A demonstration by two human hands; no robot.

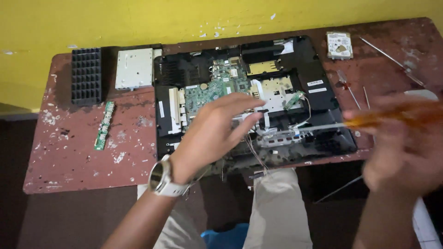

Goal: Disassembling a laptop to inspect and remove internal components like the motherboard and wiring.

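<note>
Head view. An opened computer chassis (pixel 318 99), black, lies flat on a worn reddish-brown tabletop (pixel 74 157) set against a yellow wall (pixel 138 18). Its back cover is off, exposing a green circuit board (pixel 210 87), metal shielding plates (pixel 277 87) and loose thin wires (pixel 256 154) at the near edge.

The left hand (pixel 214 131) rests on the middle of the chassis, palm down, fingers (pixel 247 102) extended and slightly spread, pressing on the internal parts just beside the green board. It grips nothing. A white wristwatch (pixel 162 177) sits on that wrist.

The right hand (pixel 406 147) is at the right edge of the chassis, motion-blurred. It is closed around the orange handle of a screwdriver (pixel 392 117); the metal shaft runs leftward, its tip over the metal bracket near the chassis front edge. Exact contact of the tip cannot be determined.

Other items on the tabletop: a black finned grille (pixel 86 76) at far left; a silver optical drive (pixel 134 68) just beside the chassis's left rear corner; a narrow green strip board (pixel 104 125) lying apart in front of the grille; a hard drive (pixel 339 44) at right rear; a long thin rod tool (pixel 390 57) beyond it; a small red-handled screwdriver (pixel 347 86) near the chassis's right side.

The person's light trouser leg (pixel 277 207) shows below the tabletop edge.
</note>
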